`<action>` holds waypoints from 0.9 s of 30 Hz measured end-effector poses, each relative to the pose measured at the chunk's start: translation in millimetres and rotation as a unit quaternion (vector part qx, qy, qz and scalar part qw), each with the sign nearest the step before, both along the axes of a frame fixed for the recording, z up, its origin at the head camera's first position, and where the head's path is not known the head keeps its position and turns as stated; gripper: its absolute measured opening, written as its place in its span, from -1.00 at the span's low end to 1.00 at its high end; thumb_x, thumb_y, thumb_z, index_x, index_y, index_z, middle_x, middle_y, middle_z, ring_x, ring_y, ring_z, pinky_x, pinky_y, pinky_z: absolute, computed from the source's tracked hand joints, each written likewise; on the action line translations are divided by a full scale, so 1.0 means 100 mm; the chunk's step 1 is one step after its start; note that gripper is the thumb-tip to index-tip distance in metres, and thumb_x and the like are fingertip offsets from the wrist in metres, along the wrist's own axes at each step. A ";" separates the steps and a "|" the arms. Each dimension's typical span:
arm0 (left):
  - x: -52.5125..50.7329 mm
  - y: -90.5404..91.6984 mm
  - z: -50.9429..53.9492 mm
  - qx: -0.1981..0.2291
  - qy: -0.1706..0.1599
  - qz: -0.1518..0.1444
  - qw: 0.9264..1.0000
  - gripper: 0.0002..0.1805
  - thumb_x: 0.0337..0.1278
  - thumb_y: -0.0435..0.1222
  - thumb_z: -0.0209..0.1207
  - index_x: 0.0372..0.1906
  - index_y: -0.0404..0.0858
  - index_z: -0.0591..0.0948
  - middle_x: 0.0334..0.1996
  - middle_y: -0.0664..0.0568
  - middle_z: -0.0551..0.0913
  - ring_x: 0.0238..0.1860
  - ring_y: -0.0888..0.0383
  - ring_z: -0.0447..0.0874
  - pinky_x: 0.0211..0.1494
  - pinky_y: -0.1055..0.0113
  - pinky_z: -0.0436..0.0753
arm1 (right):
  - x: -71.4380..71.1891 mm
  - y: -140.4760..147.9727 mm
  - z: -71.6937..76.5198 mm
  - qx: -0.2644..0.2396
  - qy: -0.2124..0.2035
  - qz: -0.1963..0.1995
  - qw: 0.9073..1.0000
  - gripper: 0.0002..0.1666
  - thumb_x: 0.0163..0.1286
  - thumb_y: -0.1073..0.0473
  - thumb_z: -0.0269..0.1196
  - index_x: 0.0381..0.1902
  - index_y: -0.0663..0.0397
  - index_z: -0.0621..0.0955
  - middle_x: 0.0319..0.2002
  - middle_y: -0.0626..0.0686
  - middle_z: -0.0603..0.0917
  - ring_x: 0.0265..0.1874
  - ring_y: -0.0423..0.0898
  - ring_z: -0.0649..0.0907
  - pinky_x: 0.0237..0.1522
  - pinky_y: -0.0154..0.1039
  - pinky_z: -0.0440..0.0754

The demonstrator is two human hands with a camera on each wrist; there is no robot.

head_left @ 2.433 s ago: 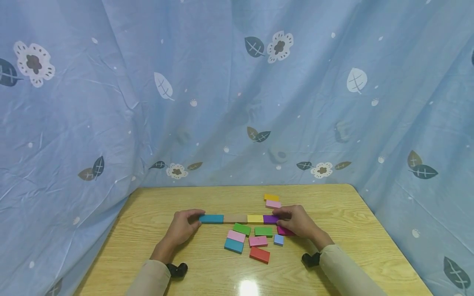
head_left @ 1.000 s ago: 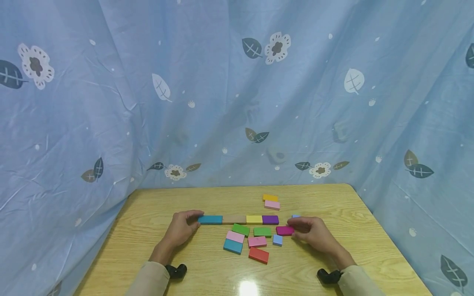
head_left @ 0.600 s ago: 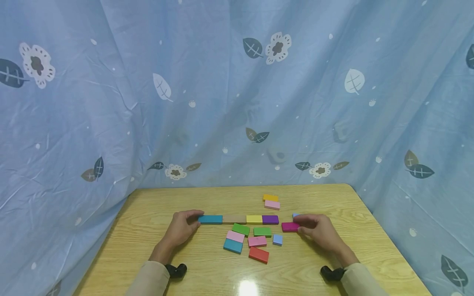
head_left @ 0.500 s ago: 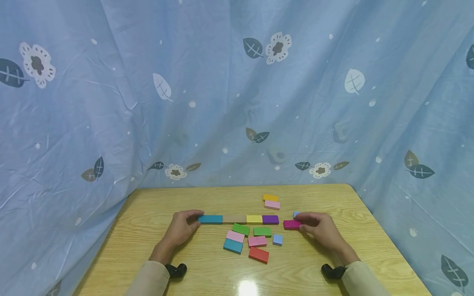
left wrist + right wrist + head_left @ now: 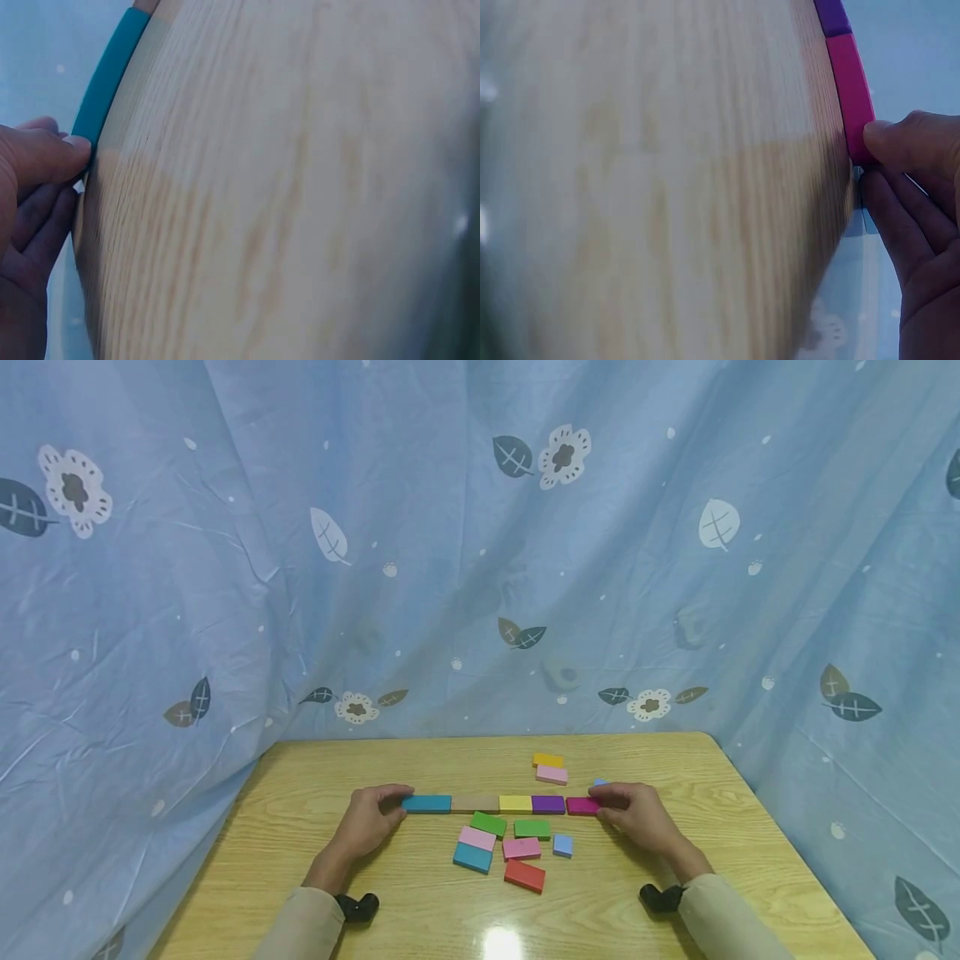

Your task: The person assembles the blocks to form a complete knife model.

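Both sides held: left grip clamped on a blue, oblong, apparently wooden block, well left of the purple oblong block; right grip clamped on a magenta oblong block, just right of it. Uneven inward pressure risked skewing their alignment.

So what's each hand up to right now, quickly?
Left hand: holding, pinches the end of the leftmost blue block.
Right hand: holding, pinches the magenta block.

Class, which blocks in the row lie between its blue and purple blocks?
The tan block and the yellow block, seen in the head view.
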State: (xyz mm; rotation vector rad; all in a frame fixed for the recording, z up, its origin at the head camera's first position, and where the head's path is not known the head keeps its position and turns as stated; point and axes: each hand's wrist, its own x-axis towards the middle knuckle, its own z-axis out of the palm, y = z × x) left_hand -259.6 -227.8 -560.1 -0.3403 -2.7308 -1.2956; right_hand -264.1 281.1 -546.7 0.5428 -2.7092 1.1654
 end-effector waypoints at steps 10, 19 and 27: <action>0.00 0.01 0.01 0.002 -0.002 0.001 1.000 -0.57 0.29 -0.51 0.43 0.22 -0.18 0.81 0.21 -0.03 0.82 0.39 -0.14 0.71 0.49 -0.15 0.66 | -0.03 -0.04 0.02 0.014 -0.028 -0.003 1.000 -0.58 0.33 0.35 0.54 0.15 0.12 0.83 0.05 0.02 0.89 0.12 0.07 0.84 0.13 -0.30 0.81; 0.00 0.01 0.01 -0.001 0.000 0.001 1.000 -0.57 0.28 -0.52 0.42 0.21 -0.19 0.81 0.21 -0.03 0.83 0.38 -0.15 0.72 0.49 -0.16 0.66 | -0.04 -0.06 0.04 0.009 -0.034 0.002 0.999 -0.59 0.34 0.37 0.53 0.15 0.15 0.83 0.04 0.02 0.89 0.12 0.10 0.84 0.12 -0.32 0.82; 0.01 0.01 0.02 -0.006 0.010 0.001 1.000 -0.58 0.27 -0.52 0.43 0.20 -0.19 0.82 0.19 -0.05 0.83 0.36 -0.16 0.74 0.45 -0.16 0.69 | -0.05 -0.08 0.05 0.010 -0.040 0.000 0.999 -0.59 0.34 0.38 0.52 0.15 0.14 0.83 0.07 0.05 0.88 0.14 0.11 0.84 0.14 -0.30 0.81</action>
